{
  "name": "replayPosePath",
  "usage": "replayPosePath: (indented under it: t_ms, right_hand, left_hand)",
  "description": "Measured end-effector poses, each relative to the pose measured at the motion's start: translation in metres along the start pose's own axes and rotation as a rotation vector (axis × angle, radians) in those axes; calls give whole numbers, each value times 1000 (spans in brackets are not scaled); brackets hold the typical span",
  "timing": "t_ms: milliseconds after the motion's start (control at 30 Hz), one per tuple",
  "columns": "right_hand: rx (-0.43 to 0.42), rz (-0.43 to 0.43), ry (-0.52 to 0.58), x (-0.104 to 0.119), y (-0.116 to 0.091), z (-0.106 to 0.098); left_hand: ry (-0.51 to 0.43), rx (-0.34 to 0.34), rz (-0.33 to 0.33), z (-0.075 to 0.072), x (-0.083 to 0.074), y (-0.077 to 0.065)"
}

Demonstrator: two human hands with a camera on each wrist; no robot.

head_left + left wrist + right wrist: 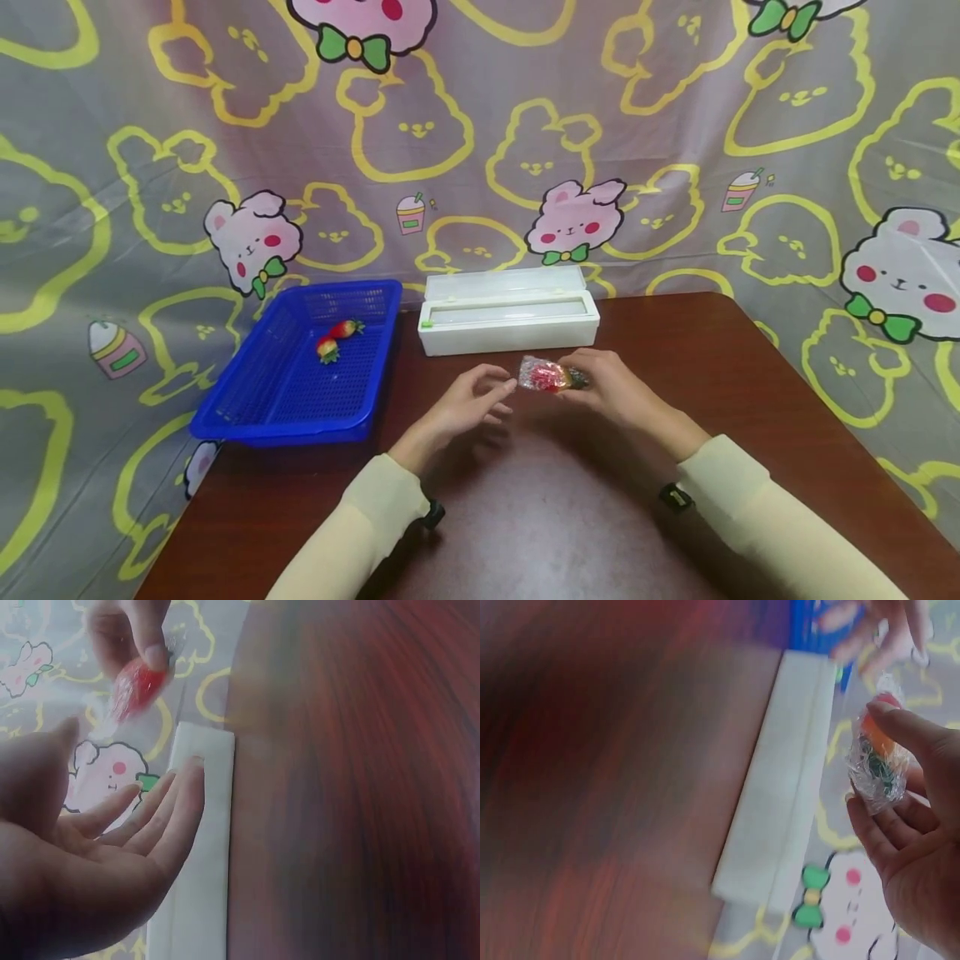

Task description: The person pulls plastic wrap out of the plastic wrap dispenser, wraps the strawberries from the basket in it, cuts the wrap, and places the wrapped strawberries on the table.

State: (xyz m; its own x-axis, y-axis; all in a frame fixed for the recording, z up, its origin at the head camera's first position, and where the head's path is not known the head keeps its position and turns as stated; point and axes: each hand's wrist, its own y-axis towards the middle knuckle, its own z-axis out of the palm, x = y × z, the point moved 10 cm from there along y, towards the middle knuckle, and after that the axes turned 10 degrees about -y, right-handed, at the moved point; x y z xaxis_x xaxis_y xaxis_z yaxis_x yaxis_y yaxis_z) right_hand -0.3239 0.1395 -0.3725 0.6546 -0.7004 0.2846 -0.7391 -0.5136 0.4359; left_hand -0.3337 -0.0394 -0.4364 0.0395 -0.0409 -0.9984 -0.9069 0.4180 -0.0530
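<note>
My right hand (600,382) pinches a red strawberry (549,376) wrapped in crinkled clear film, between thumb and fingers. In the right wrist view the strawberry (881,742) shows its green leaves toward the palm and a twisted film end pointing away. My left hand (471,402) is just left of the film's free end, fingers spread and holding nothing. The left wrist view shows this left hand (112,847) with its palm turned up, below the wrapped strawberry (136,691). Behind both hands stands a white cling film box (510,335) with its clear lid raised.
To the left, a blue plastic basket (251,430) contains two unwrapped strawberries (327,348). All of this is on a dark reddish-brown table (660,333). A cartoon-printed curtain (480,200) hangs along the table's back and sides.
</note>
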Motion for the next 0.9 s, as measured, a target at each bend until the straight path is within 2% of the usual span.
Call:
replayPosePath:
  t_ms: [100, 267, 333, 433, 600, 767, 900]
  right_hand:
    - [-3, 90, -11, -30, -4, -10]
    - [45, 261, -36, -82, -15, -15]
    - [66, 311, -49, -99, -20, -16]
    - [95, 369, -69, -123, -27, -17]
    - [121, 415, -103, -155, -38, -17]
    - [142, 459, -90, -177, -50, -17]
    - [165, 491, -67, -191, -57, -16]
  left_hand:
    - [128, -45, 53, -8, -4, -2]
    - [512, -108, 209, -16, -20, -5]
    - [623, -122, 247, -17, -24, -4]
    - [675, -136, 250, -20, -26, -3]
    - [717, -190, 224, -32, -28, 1]
    - [752, -229, 208, -42, -31, 3]
    - [824, -290, 197, -53, -37, 6]
